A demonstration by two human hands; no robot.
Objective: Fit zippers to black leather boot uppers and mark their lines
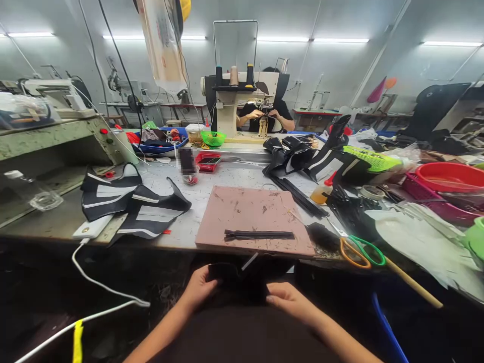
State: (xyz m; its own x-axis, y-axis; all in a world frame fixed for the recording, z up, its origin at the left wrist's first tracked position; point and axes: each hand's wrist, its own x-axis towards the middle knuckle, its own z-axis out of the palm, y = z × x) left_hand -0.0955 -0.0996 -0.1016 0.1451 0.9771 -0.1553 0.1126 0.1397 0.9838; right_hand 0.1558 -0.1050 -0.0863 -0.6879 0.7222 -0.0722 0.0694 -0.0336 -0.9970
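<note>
A dark piece of material [224, 272] with a pale strip hangs just below the table's front edge, over my lap. My left hand [199, 288] is closed on its left side, thumb on top. On the other side, my right hand [286, 297] pinches its right part; the black piece blends into the dark clothing there, so its outline is hard to follow. Beyond my hands, a black zipper [260, 235] lies flat across the pinkish board [242, 206].
Black-and-white cut pieces [155, 212] lie at left beside a white power strip [93, 228]. On the right are scissors [363, 252], a wooden handle [414, 282], a glue bottle [323, 190] and black strips [298, 196]. A person works behind a sewing machine [230, 111].
</note>
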